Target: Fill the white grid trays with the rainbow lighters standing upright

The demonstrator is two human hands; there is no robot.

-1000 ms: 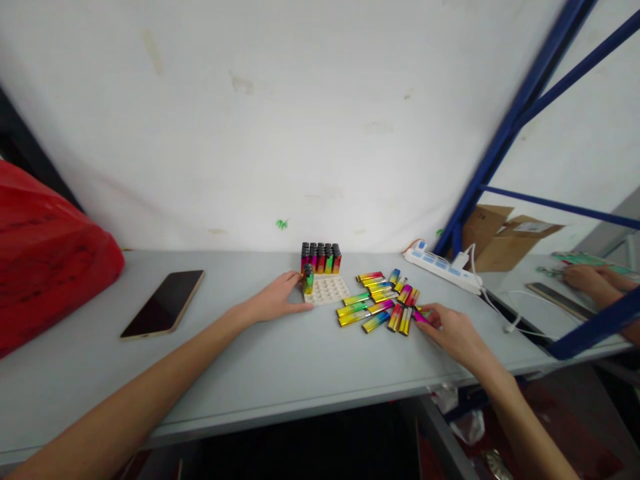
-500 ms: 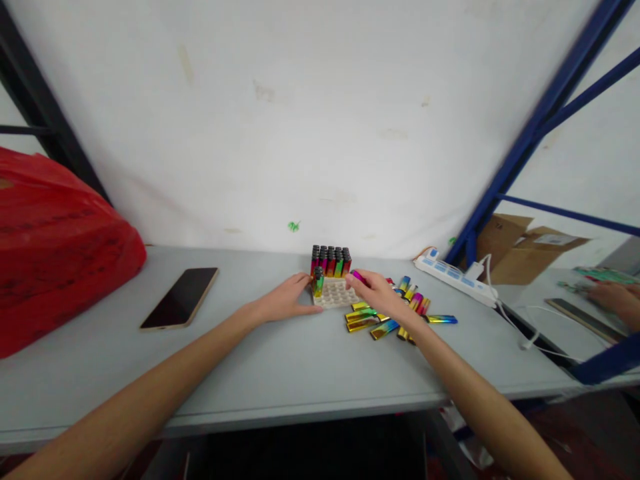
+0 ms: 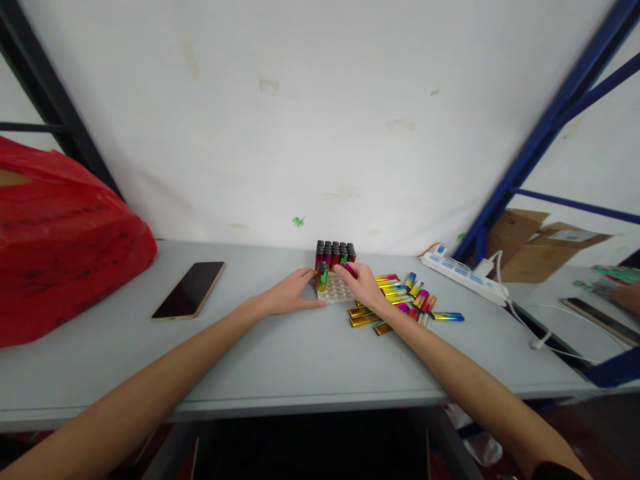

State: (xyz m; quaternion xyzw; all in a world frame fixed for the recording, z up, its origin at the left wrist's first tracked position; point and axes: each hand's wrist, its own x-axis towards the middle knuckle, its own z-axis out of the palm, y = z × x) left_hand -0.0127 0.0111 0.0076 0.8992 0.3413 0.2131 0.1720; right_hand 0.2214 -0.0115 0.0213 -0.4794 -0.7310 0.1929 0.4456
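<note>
A pale tray with round holes (image 3: 334,293) lies between my hands on the grey table. Upright lighters with black tops (image 3: 335,253) stand packed in rows behind it. Near the tray's left end a green and gold lighter (image 3: 323,277) stands upright. My left hand (image 3: 293,292), thumb and fingers apart, rests at the tray's left edge. Above the tray, my right hand (image 3: 363,285) pinches a purple lighter (image 3: 349,269), mostly hidden by the fingers. Beside and under my right wrist lies a loose pile of shiny coloured lighters (image 3: 415,303).
A phone (image 3: 190,291) lies on the left, near a bulging red plastic bag (image 3: 70,247). A white power strip (image 3: 465,277) with cables sits at the right by the blue rack post (image 3: 530,140). Past it are cardboard boxes (image 3: 535,247) and another person's hand (image 3: 627,300).
My right hand has moved left over the tray with the purple lighter, closer to the standing green one. My left hand stays at the tray's edge. The view has shifted slightly.
</note>
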